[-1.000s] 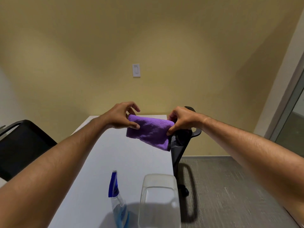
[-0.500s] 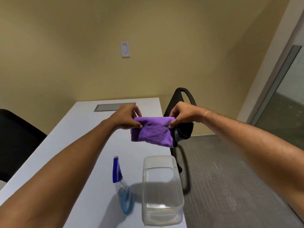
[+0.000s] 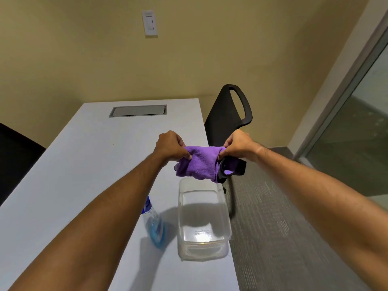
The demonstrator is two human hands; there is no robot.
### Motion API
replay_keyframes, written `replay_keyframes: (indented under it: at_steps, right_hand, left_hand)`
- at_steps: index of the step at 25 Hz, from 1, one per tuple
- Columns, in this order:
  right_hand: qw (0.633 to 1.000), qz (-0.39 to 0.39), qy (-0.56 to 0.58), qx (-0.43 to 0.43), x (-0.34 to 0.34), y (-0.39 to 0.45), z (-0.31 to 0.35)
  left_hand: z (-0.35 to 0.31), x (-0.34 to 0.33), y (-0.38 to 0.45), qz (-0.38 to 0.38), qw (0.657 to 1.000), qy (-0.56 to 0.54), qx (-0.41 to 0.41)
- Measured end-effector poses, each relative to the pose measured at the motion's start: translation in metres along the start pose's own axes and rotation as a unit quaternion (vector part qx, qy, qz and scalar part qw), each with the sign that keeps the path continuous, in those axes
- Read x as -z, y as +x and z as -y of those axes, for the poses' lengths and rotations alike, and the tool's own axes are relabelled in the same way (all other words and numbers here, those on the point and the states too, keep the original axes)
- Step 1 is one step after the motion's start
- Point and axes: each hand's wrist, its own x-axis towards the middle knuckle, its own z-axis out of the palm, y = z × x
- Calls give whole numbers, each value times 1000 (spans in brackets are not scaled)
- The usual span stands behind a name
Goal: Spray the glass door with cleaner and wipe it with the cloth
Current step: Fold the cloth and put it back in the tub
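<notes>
A purple cloth hangs bunched between both hands, above the far end of a clear plastic tub. My left hand pinches its left end and my right hand pinches its right end. A spray bottle of blue cleaner with a blue head stands on the white table, left of the tub and partly hidden by my left forearm. The glass door with its grey frame is at the right edge of the view.
A black chair stands right of the table, just behind my right hand. Another black chair is at the left edge. A grey cable hatch is set in the table's far end. Grey carpet lies between table and door.
The view has tilted down, so the table, bottle and tub show more fully. Both hands came lower over the tub, and the folded cloth is now bunched and sagging between them.
</notes>
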Motion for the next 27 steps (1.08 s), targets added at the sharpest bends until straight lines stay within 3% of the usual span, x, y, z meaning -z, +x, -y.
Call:
replay_keyframes:
  at_steps: [4,10,16,22,27]
  right_hand:
    - [995,-24,67,-75,-29,8,-17]
    - [958,-32,210,-191,-91,17,-34]
    - [956,-37,200,-211,-121,25,-49]
    - [991,-29,-5,-128,-139,27,-55]
    - [985,-44,-163,-40,-150,24,-60]
  left_hand:
    - [7,-25,0,-23,997,-45,66]
    - [34,-59,9,-46,980,-91,171]
    - [62,-91,16,-20,963,-132,234]
    - [81,-111,25,-8,984,27,173]
    - [91,-124,29,37,973,217,71]
